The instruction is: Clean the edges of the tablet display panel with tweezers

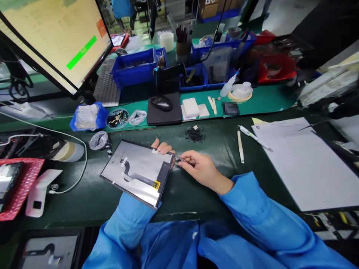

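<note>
Silver-backed, black-edged panel point(140, 160) bears a curved dark ribbon cable point(140, 176) and yellow patch point(157, 184), left hand point(164, 148) gripping its edge, right hand point(200, 168) pinching a slim tool point(179, 158).

Screen panel point(143, 161): smooth, glossy, metal-looking back | Sleeve point(269, 215): matt cloth | Surface point(81, 203): smooth, faint sheen | Bin point(133, 77): smooth plastic | Notepad point(308, 162): matt paper

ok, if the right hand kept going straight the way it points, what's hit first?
Probably the near corner edge of the flat panel: the thin tool in the right hand points there. The left hand's fingers sit close by; depth is unclear.
</note>
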`<state>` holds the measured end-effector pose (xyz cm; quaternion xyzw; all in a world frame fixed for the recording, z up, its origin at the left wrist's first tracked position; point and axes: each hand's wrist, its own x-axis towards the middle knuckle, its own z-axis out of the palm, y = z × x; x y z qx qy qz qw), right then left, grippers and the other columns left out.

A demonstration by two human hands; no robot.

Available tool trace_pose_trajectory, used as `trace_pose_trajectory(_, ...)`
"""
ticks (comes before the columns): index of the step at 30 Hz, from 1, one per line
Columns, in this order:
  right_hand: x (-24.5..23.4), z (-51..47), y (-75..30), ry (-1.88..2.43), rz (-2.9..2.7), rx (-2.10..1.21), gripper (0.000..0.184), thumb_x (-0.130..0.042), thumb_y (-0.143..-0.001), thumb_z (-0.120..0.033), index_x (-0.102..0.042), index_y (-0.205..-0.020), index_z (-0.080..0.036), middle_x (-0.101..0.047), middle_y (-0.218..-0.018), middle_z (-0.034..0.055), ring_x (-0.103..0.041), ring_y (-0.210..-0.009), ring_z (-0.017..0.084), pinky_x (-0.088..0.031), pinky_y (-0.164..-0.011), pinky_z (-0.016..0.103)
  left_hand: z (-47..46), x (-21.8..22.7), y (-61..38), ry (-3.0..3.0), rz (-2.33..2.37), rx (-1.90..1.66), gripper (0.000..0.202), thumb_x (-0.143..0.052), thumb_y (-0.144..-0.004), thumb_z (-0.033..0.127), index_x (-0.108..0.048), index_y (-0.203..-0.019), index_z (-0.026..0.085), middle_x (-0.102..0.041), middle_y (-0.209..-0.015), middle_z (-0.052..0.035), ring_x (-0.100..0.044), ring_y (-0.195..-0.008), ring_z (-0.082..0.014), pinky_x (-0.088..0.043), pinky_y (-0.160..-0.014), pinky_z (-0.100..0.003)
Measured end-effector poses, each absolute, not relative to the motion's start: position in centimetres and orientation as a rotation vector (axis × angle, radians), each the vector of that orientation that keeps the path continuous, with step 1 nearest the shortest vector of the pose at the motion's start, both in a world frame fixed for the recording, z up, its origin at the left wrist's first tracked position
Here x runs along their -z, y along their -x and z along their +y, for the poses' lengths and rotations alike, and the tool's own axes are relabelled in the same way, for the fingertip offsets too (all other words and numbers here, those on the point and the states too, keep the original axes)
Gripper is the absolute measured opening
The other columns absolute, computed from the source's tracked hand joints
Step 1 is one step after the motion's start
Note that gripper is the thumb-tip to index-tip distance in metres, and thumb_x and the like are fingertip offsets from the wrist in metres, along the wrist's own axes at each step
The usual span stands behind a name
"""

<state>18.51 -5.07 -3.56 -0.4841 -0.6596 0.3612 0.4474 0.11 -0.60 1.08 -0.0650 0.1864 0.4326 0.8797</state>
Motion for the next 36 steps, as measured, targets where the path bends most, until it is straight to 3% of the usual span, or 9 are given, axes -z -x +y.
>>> trace_pose_trajectory(3, 3.1, -4.8, -18.6, 1.203, -1.693, -0.809, 0.011, -0.069, -0.094, -0.031, -0.075, -0.099, -0.023, -0.078, -0.087, 0.0026, -0.072, -0.075, 0.018, -0.056, -0.07, 0.029, -0.5, -0.7, -0.1, 0.118, 0.401, -0.923, 0.043, -0.033, -0.112, 0.037, -0.032, -0.072, 0.02, -0.043, -0.064, 0.002, -0.049, -0.058, -0.0113, -0.044, -0.059, -0.024)
trace_pose_trajectory(7, 2.4, -4.7, -18.8, 1.185, -1.775, -0.766, 0.018, -0.06, -0.1, -0.03, -0.077, -0.099, -0.023, -0.078, -0.091, 0.0051, -0.072, -0.081, 0.02, -0.056, -0.076, 0.031, -0.2, 0.6, -0.2, 0.075, 0.402, -0.921, 0.044, -0.035, -0.111, 0.039, -0.03, -0.071, 0.02, -0.041, -0.064, 0.0017, -0.047, -0.057, -0.0115, -0.042, -0.058, -0.024)
trace_pose_trajectory(13, 2.9, -5.1, -18.5, 1.235, -1.674, -0.867, 0.021, -0.067, -0.095, -0.038, -0.074, -0.106, -0.021, -0.073, -0.074, 0.0004, -0.066, -0.061, 0.016, -0.053, -0.06, 0.027, 0.2, 1.8, -0.3, 0.033, 0.452, -0.969, 0.045, -0.033, -0.111, 0.04, -0.029, -0.07, 0.02, -0.038, -0.063, 0.0015, -0.043, -0.055, -0.0114, -0.04, -0.055, -0.024)
trace_pose_trajectory(19, 2.3, -4.8, -18.9, 1.179, -1.79, -0.736, 0.02, -0.06, -0.101, -0.032, -0.078, -0.101, -0.024, -0.078, -0.092, 0.0053, -0.072, -0.081, 0.019, -0.056, -0.076, 0.031, -0.3, 0.5, 0.0, 0.066, 0.436, -0.924, 0.043, -0.036, -0.11, 0.038, -0.032, -0.071, 0.02, -0.042, -0.065, 0.0009, -0.047, -0.059, -0.0124, -0.045, -0.061, -0.025)
trace_pose_trajectory(21, 2.3, -4.9, -18.9, 1.185, -1.792, -0.769, 0.022, -0.058, -0.102, -0.031, -0.078, -0.103, -0.024, -0.078, -0.087, 0.004, -0.071, -0.076, 0.018, -0.056, -0.074, 0.031, -0.4, 0.3, 0.1, 0.08, 0.396, -0.924, 0.042, -0.037, -0.11, 0.036, -0.033, -0.071, 0.02, -0.044, -0.066, 0.0007, -0.049, -0.062, -0.0125, -0.048, -0.065, -0.026)
trace_pose_trajectory(25, 2.7, -5.1, -18.8, 1.22, -1.697, -0.846, 0.018, -0.068, -0.095, -0.035, -0.075, -0.105, -0.021, -0.075, -0.077, 0.001, -0.068, -0.063, 0.016, -0.055, -0.061, 0.027, -0.3, 0.3, 0.1, 0.087, 0.325, -0.911, 0.044, -0.035, -0.11, 0.037, -0.03, -0.069, 0.021, -0.043, -0.066, 0.0005, -0.05, -0.062, -0.0124, -0.048, -0.063, -0.026)
trace_pose_trajectory(32, 2.3, -4.8, -18.9, 1.198, -1.811, -0.747, 0.019, -0.06, -0.101, -0.031, -0.078, -0.1, -0.023, -0.078, -0.091, 0.0051, -0.072, -0.08, 0.019, -0.056, -0.075, 0.031, -0.6, -0.5, -0.1, 0.041, 0.465, -0.927, 0.042, -0.038, -0.11, 0.036, -0.032, -0.071, 0.02, -0.042, -0.066, 0.0008, -0.049, -0.061, -0.0127, -0.048, -0.063, -0.025)
trace_pose_trajectory(36, 2.5, -4.9, -18.9, 1.218, -1.727, -0.829, 0.017, -0.067, -0.096, -0.035, -0.075, -0.105, -0.022, -0.076, -0.082, 0.0019, -0.07, -0.068, 0.016, -0.056, -0.066, 0.028, -0.7, -0.2, 0.1, 0.057, 0.382, -0.919, 0.041, -0.038, -0.11, 0.036, -0.033, -0.072, 0.02, -0.043, -0.068, 0.0006, -0.051, -0.063, -0.0123, -0.05, -0.063, -0.025)
